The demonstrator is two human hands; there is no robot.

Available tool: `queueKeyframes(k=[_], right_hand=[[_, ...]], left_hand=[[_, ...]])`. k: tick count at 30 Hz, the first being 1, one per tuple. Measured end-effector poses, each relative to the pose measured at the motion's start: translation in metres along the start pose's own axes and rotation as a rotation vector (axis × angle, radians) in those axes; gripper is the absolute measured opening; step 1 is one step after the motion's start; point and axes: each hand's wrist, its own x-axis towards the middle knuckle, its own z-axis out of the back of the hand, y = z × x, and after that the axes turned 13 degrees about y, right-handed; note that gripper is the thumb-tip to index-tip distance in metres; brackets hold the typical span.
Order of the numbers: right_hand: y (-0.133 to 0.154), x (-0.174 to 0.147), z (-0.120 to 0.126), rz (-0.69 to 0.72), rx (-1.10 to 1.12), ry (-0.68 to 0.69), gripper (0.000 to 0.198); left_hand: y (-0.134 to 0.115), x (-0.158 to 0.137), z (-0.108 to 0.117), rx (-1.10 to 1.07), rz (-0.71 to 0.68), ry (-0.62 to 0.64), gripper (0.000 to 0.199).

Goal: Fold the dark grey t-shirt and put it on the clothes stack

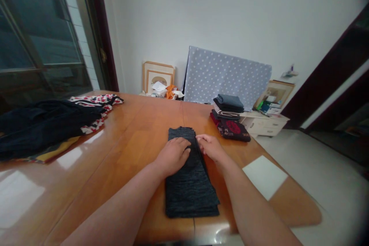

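Garment (190, 192), dark blue-grey, streaked, folded flat

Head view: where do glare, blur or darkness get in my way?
Head view: bright glare patches on the table at far left and near its close edge; head view: right-hand corners darkened, floor soft there; head view: dark clothes pile shows little fold detail; head view: left hand and folded cloth read clearly enough.

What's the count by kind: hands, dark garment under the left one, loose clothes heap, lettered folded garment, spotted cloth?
Left hand and right hand: 2
Dark garment: 1
Loose clothes heap: 1
Lettered folded garment: 1
Spotted cloth: 1
Total: 6
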Motion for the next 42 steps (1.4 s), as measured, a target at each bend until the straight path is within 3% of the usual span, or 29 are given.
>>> queueKeyframes(k=[3,8,11,17,22,25,30,36,42], right_hand=[[-0.002,0.0,0.001,0.078,-0.15,0.033,0.036],[-0.01,0.002,0.0,0.119,-0.349,0.172,0.026],[-0.011,0.002,0.001,0.099,-0.326,0.156,0.028],[-0.004,-0.003,0.01,-0.092,-0.217,-0.055,0.019],[0.001,-0.006,0.008,-0.069,-0.365,0.006,0.018],[0.0,-0.007,0.003,-0.066,-0.489,0.043,0.03],[-0.005,-0.005,0.001,-0.066,-0.492,0.089,0.028],[-0.016,-0.001,0.005,-0.049,-0.384,0.057,0.02],[-0.014,-0.006,0.008,-0.041,-0.455,0.074,0.02]], left_hand=[[0.005,0.001,0.001,0.012,-0.006,-0.012,0.031],[0.01,-0.002,-0.006,0.052,-0.051,0.071,0.04],[0.012,-0.003,-0.008,0.051,-0.049,0.088,0.043],[0.013,-0.003,-0.006,0.059,-0.048,0.106,0.045],[0.012,-0.002,-0.007,0.064,-0.047,0.1,0.045],[0.01,-0.002,-0.006,0.058,-0.044,0.091,0.044],[0.006,-0.001,-0.003,0.048,-0.042,0.085,0.044],[0.005,0.001,0.002,0.016,-0.02,0.003,0.038],[0.016,0.004,0.003,-0.064,0.08,-0.113,0.03]])
